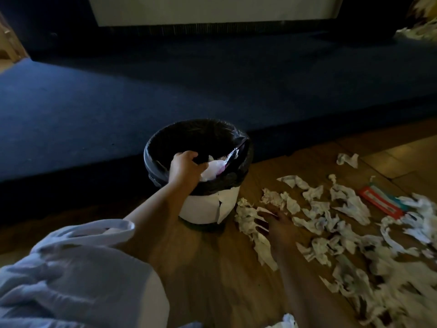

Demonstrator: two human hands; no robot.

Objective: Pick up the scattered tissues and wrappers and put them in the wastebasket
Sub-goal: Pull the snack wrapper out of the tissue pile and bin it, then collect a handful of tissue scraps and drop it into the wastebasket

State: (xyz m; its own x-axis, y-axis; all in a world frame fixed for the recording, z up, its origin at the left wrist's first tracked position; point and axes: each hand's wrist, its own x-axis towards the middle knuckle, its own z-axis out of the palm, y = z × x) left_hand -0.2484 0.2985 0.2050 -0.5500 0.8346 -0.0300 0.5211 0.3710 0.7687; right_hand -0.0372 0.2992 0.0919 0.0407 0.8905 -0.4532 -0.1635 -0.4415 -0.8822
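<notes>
Left hand [185,169] over wastebasket [246,147], tissues [331,223] rightward.

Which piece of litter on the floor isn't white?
The red wrapper, flat at the right among the tissues; everything else scattered is crumpled white paper.

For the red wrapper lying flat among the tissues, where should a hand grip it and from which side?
Probably the red wrapper's upper-left end, coming from above on the wastebasket side. It lies flat on the floor, long and thin, and that end is bare. Tissues cover its lower-right end. The right hand is the nearer one; a fingertip pinch on the short edge should lift it.
</notes>
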